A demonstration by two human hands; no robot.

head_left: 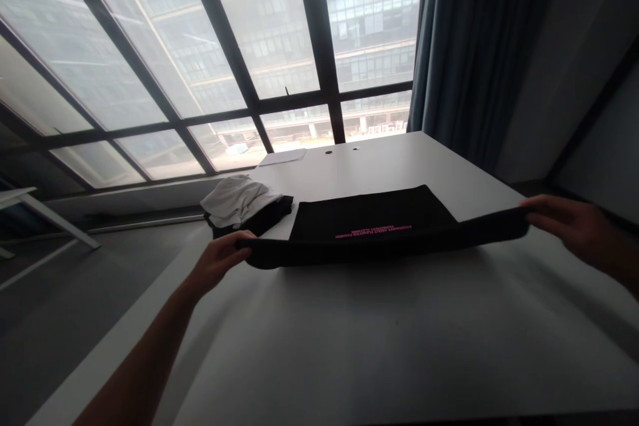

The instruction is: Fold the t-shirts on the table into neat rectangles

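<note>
A black garment (369, 213) with pink lettering lies flat on the white table (349, 333), its far part resting on the surface. Its near edge is raised and stretched in a band between my two hands. My left hand (224, 258) pinches the left end of that band. At the right end, my right hand (562, 216) grips the other corner between thumb and fingers. The lettering appears upside down from here.
A crumpled pile of white and black cloth (239, 200) sits at the table's left edge. Papers (283, 157) lie at the far left corner, near two small round items. Beyond are windows and a blue curtain (464, 53); another white table (44, 213) stands left.
</note>
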